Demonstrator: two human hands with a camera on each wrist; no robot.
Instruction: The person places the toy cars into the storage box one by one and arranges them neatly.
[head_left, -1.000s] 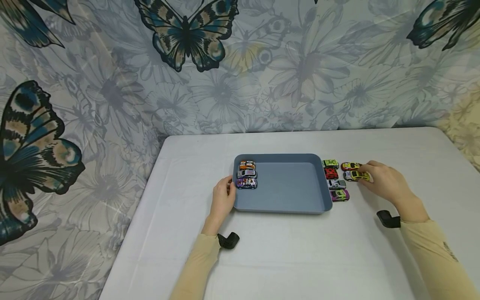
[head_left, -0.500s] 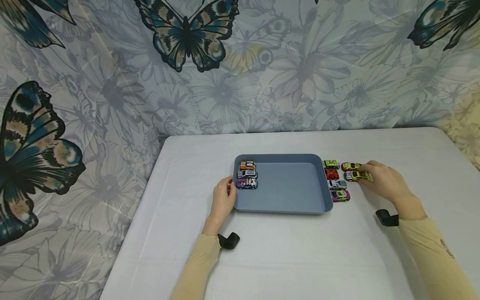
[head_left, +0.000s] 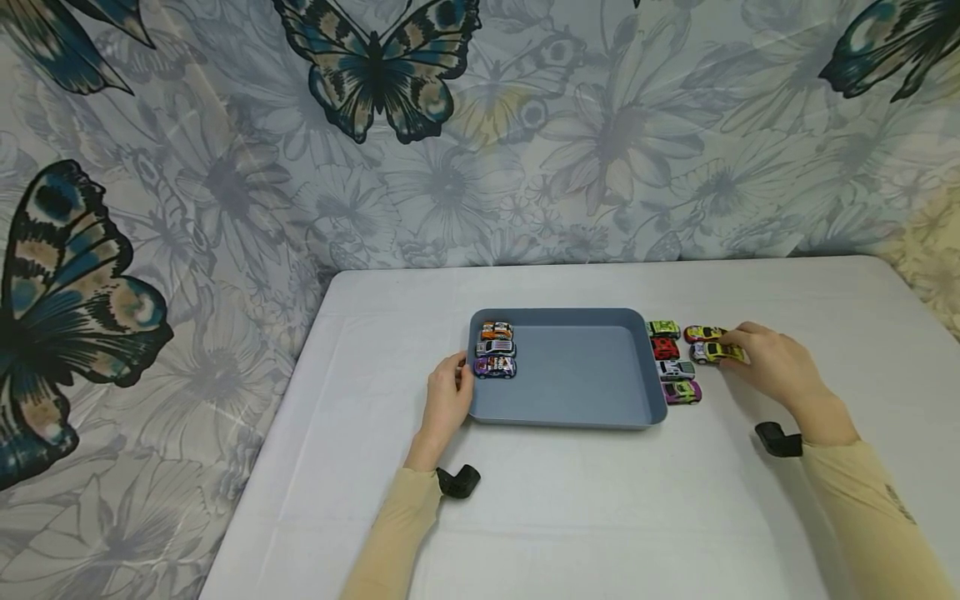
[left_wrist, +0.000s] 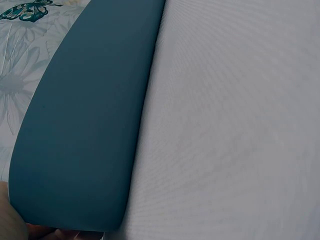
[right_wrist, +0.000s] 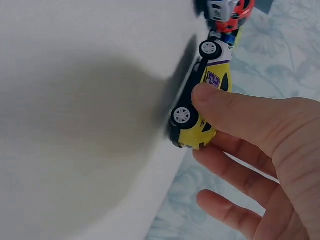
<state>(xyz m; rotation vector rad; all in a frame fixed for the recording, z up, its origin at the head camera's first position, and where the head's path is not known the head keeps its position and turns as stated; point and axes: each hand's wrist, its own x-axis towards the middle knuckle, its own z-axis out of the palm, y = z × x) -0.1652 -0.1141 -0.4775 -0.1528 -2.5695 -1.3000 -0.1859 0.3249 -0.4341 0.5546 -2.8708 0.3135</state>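
In the head view my right hand [head_left: 780, 371] pinches a yellow toy car [head_left: 703, 353] on the right of the table. The right wrist view shows the thumb across the side of this car [right_wrist: 199, 137], its wheels towards the white cloth; the lower fingers are spread apart. A red-and-yellow toy car [head_left: 702, 333] lies just behind it. My left hand [head_left: 448, 396] holds the left edge of a blue-grey tray [head_left: 577, 367]. In the left wrist view the tray's outer wall [left_wrist: 85, 120] fills the left side, with the hand mostly hidden at the bottom corner.
Orange [head_left: 497, 331], silver-and-purple [head_left: 495, 348] and purple [head_left: 495, 367] toy cars line the tray's left end. Beside its right wall stand a green car [head_left: 664, 329], a red car [head_left: 664, 348], a silver car [head_left: 676, 371] and a purple-and-green car [head_left: 682, 392].
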